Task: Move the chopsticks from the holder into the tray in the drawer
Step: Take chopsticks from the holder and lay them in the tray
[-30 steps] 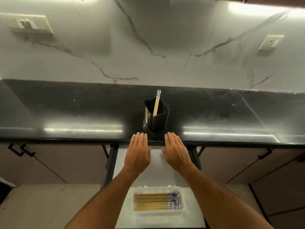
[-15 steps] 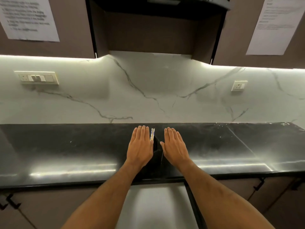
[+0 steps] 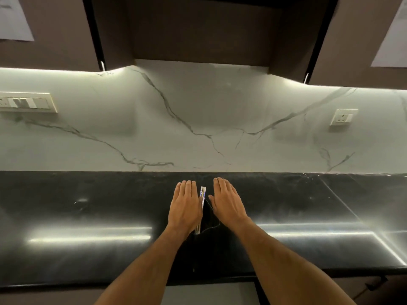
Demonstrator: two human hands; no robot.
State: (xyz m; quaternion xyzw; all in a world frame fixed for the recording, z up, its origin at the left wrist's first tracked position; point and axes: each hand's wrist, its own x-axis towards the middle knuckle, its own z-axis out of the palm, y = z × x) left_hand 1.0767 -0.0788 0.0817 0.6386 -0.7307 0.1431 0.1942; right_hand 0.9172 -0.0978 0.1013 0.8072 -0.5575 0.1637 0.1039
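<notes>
Glossy black stone countertop (image 3: 88, 216) runs the full width of the view, streaked with long white reflections from lighting under the cabinets. Behind it rises a pale marble-look backsplash (image 3: 198, 119) with thin grey veins. Above that hang dark brown wall cabinets (image 3: 55, 29), with a deeper dark recess between them.

Two bare hands reach forward over the counter, palms down, fingers straight and close together. The left hand (image 3: 185, 205) and the right hand (image 3: 226, 203) lie flat and open, holding nothing, with a narrow gap between them.

In that gap stands a black plastic chopstick holder (image 3: 209, 221), mostly hidden by the hands and hard to tell apart from the black counter. Rising out of it are two pale wooden chopsticks with blue-patterned tops (image 3: 202, 194) (two is all that can be counted; more may be hidden). They lean just beside the inner edge of the left hand; whether they touch it cannot be told.

On the backsplash, one wide cream switch plate (image 3: 26, 103) sits at the far left and one cream wall socket (image 3: 343, 117) at the right. Two white paper sheets are stuck to the cabinet doors, one at upper left (image 3: 13, 20) and one at upper right (image 3: 394, 40).

At the bottom edge, between the forearms, a strip of the grey drawer (image 3: 209, 293) shows below the counter's front edge; its tray is out of view.
</notes>
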